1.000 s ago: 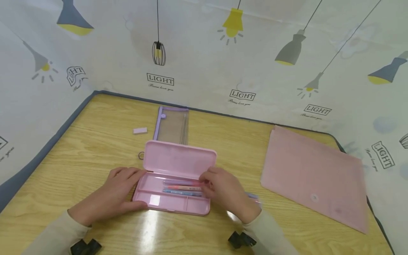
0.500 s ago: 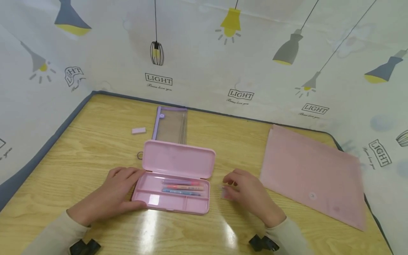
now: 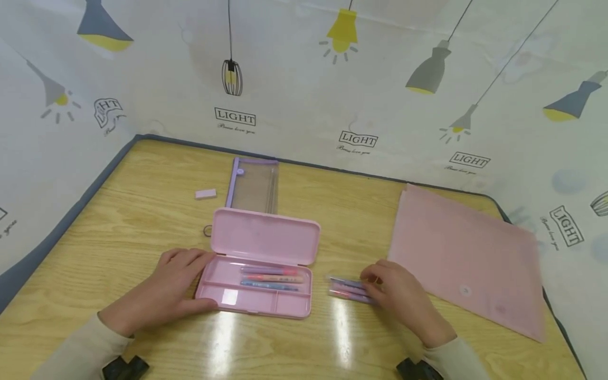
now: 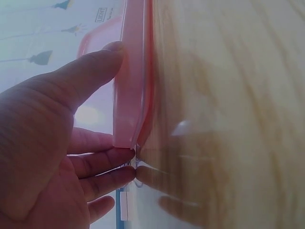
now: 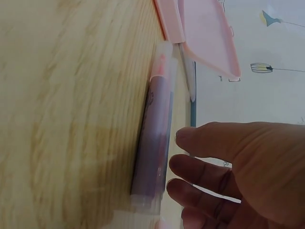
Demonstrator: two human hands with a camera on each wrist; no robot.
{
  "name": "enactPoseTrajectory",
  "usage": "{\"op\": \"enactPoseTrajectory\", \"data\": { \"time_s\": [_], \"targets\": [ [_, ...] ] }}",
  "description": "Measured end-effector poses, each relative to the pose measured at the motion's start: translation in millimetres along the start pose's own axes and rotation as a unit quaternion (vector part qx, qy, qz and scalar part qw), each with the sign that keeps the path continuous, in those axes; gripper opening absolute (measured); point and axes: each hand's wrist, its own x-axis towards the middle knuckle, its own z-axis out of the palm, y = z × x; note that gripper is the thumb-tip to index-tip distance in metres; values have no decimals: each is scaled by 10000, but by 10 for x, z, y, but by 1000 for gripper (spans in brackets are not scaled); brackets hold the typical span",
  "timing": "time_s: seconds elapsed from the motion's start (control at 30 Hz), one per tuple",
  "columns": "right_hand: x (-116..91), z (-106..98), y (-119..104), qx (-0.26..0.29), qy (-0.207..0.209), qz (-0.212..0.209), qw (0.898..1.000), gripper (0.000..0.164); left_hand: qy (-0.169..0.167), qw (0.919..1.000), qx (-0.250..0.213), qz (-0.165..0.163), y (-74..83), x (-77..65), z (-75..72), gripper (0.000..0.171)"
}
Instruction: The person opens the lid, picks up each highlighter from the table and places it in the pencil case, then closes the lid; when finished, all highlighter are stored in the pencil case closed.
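A pink pencil case [image 3: 247,302] lies with its lid [image 3: 266,236] raised, long and short compartments showing. Several markers [image 3: 272,278] in purple, orange and blue lie in its rear compartment. My left hand [image 3: 163,290] holds the case by its left end, thumb [image 4: 102,62] against the front wall and fingers at the end. Right of the case, several loose markers [image 3: 349,290] with clear caps lie side by side on the table. Over their right ends is my right hand [image 3: 404,295], fingers loosely bent. In the right wrist view its fingertips are just apart from a purple marker [image 5: 151,138].
Behind the case lies a clear pouch [image 3: 255,187] with a purple edge. A small pale pink eraser [image 3: 206,194] and a dark ring [image 3: 207,230] are left of it. A large pink snap folder [image 3: 465,258] covers the table's right side. Lamp-print cloth [image 3: 294,95] walls the back.
My right hand has left the case's rear compartment and moved right to the loose markers, uncovering the ones in the case. My left hand stays on the case.
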Motion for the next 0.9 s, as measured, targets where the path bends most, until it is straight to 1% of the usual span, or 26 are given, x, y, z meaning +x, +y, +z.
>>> {"op": "enactPoseTrajectory", "data": {
  "time_s": [0.33, 0.5, 0.67, 0.9],
  "targets": [
    [-3, 28, 56, 52, -76, 75, 9999, 9, -99, 9998, -82, -118, -4, 0, 3, 87],
    [18, 30, 78, 111, -163, 130, 9997, 8, -43, 9999, -86, -52, -9, 5, 9, 87],
    [34, 38, 91, 131, -227, 170, 9995, 8, -34, 9999, -87, -66, -6, 11, 10, 86],
    [49, 45, 89, 89, -392, 393, 9984, 9, 34, 10000, -35, 49, -1, 6, -4, 84]
  ]
}}
